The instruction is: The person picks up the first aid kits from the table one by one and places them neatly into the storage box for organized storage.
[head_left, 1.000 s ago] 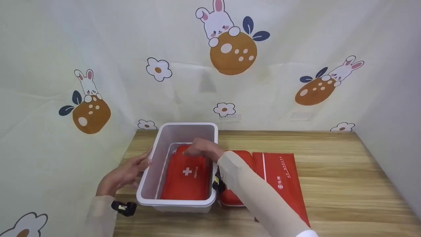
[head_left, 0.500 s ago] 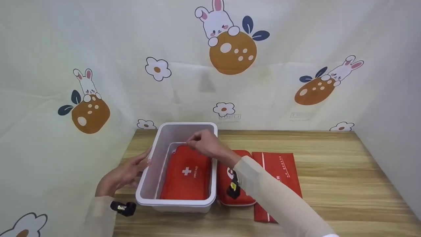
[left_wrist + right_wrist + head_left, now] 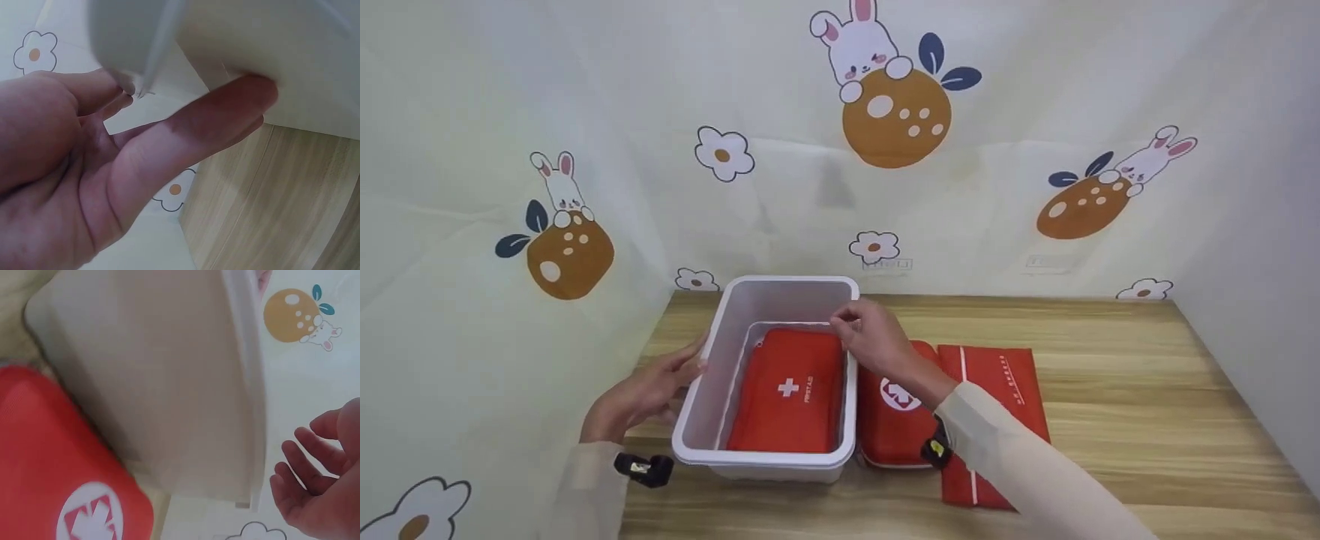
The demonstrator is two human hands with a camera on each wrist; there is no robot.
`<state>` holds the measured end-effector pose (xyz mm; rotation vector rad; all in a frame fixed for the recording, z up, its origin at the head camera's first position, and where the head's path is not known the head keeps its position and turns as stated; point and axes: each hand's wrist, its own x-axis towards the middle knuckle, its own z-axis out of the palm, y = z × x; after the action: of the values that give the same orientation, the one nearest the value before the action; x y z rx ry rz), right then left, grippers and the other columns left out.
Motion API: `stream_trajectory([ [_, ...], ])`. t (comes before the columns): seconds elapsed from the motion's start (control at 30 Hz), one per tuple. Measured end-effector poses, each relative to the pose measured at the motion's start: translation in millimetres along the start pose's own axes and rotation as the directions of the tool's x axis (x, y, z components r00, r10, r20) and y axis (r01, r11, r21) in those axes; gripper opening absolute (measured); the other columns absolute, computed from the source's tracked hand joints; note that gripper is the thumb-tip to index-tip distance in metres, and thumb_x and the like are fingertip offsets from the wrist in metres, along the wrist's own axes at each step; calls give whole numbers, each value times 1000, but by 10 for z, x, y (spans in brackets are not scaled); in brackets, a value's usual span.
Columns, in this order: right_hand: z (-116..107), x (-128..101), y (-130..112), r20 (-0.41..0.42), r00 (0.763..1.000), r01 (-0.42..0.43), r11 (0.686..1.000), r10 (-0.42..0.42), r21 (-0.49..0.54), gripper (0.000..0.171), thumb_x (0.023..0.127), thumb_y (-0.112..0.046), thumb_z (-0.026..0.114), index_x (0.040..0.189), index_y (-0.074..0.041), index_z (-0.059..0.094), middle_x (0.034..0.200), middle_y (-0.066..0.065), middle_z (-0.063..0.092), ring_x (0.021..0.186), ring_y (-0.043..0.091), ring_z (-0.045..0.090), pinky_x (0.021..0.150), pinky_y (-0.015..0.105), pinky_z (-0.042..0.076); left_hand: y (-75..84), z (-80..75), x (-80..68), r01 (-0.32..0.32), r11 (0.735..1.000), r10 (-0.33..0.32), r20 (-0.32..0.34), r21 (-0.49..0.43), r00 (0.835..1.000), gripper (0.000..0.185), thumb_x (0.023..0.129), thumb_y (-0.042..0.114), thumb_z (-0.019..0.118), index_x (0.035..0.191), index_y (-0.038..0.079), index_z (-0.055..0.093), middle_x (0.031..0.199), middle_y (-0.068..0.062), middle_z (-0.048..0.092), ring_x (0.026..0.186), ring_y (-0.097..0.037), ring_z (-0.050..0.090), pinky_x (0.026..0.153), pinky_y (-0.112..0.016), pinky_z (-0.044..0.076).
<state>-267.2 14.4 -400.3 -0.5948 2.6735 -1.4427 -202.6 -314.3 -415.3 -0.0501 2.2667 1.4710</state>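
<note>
A white plastic bin (image 3: 699,409) stands on the wooden table (image 3: 1110,375). Flat inside it lies a red first-aid pouch (image 3: 787,401) with a white cross. My left hand (image 3: 649,390) rests against the bin's left wall, its straight fingers (image 3: 185,140) touching the plastic. My right hand (image 3: 877,341) hovers over the bin's right rim with loosely curled fingers (image 3: 306,472) and holds nothing. A red hard case (image 3: 896,420) with a white emblem (image 3: 90,512) lies just right of the bin.
A flat red bag (image 3: 997,405) lies to the right of the hard case. A cloth backdrop printed with rabbits and flowers (image 3: 885,97) walls in the back and both sides. The right part of the table is bare wood.
My right hand has come up out of the bin, off the first-aid pouch, and moved right to above the rim. The left hand has stayed at the bin's side.
</note>
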Motion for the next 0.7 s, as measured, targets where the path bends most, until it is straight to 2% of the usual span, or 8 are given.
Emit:
stream_trajectory([
  [0.13,-34,-67,148,-62,987,138,983,-147,-124,16,96,-14,66,105,-4,74,106,11,68,104,28,60,96,46,52,-2,-6,18,7,1000,-7,6,-4,1000,72,101,41,56,159,41,16,144,-23,47,113,-33,62,80,-51,62],
  [0.27,-51,-142,280,-104,965,212,952,-239,-219,17,94,-17,68,106,-5,73,108,11,65,103,27,57,94,47,48,-7,-19,13,31,999,-31,-9,-6,999,72,99,42,59,159,43,19,142,-20,49,112,-33,62,81,-51,62],
  [0.5,-67,-258,489,-194,938,227,933,-287,-279,27,94,-19,69,119,-8,70,121,9,64,115,26,56,101,48,43,-21,-71,9,-19,1000,20,38,-24,999,72,103,38,54,161,35,12,136,-28,52,106,-31,67,77,-52,62],
  [0.7,-125,-357,631,-211,938,200,927,-274,-317,32,91,-19,72,121,-9,68,129,12,61,121,28,54,105,51,40,-15,-43,13,-11,1000,11,18,-16,1000,73,101,39,56,160,37,13,140,-25,50,112,-33,64,78,-51,62],
])
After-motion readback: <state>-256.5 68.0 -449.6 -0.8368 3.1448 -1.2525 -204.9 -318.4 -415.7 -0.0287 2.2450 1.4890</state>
